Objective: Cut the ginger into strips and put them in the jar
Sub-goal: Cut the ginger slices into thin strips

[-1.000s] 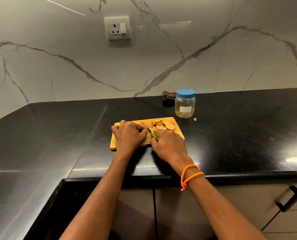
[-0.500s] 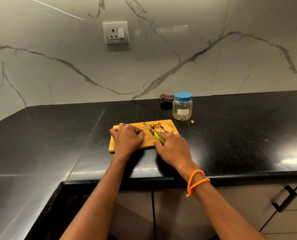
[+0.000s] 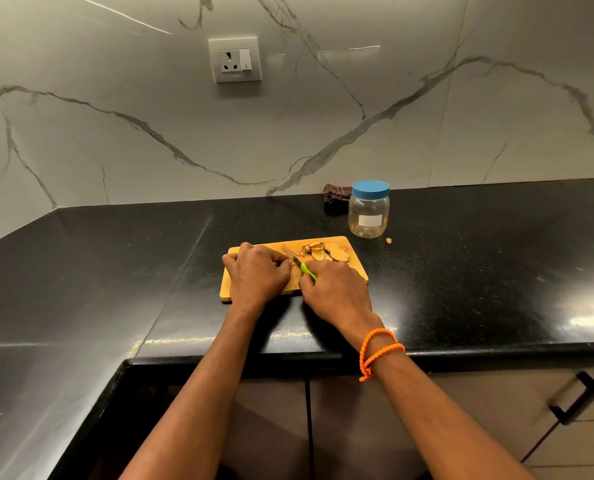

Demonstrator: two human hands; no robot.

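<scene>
Rectangular wooden cutting board (image 3: pixel 356 268) on black stone counter (image 3: pixel 461 271): tan ginger slices (image 3: pixel 325 252) at far edge. Right hand (image 3: pixel 335 292) grips green-handled knife (image 3: pixel 297 263); left hand (image 3: pixel 255 273) curled, contents hidden. Blue-lidded clear plastic jar (image 3: pixel 369 209) closed, beyond board.

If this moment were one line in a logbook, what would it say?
step: slicing ginger | right hand: grips green-handled knife | left hand: steadies ginger piece on cutting board | slices: on board | jar: lid on
</scene>
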